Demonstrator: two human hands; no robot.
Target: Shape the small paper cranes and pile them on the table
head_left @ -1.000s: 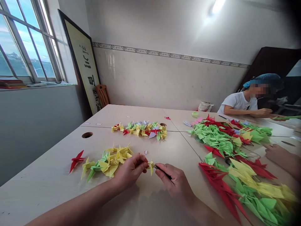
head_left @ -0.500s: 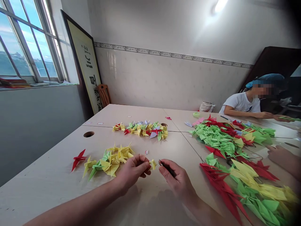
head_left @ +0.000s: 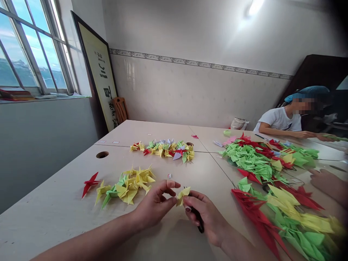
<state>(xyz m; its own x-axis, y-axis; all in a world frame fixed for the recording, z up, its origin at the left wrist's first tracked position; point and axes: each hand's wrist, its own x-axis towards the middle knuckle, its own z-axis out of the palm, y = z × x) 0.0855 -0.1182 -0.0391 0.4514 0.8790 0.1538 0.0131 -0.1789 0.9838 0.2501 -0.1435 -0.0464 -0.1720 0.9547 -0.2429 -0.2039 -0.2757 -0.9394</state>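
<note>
A small yellow paper crane (head_left: 183, 195) sits between my hands, against the fingers of my right hand (head_left: 205, 217). My right hand grips a black-handled tool (head_left: 198, 218), whose tip is hidden behind the crane and fingers. My left hand (head_left: 154, 204) is next to the crane, its thumb and fingers apart. Left of that hand lies a heap of yellow and green paper cranes (head_left: 126, 188), with a red crane (head_left: 90, 184) beyond it. I cannot tell whether my left fingertips touch the crane.
Large bunches of red, green and yellow cranes (head_left: 282, 214) fill the table's right side. A mixed row of cranes (head_left: 163, 149) lies ahead. A co-worker's hand (head_left: 326, 183) enters at the right edge, and a seated person (head_left: 282, 121) works beyond. The pale table (head_left: 67, 181) has a round hole (head_left: 102, 154).
The yellow crane has moved right, from my left fingertips to my right hand. My left fingers have spread apart, and the black tool now points down instead of toward the crane.
</note>
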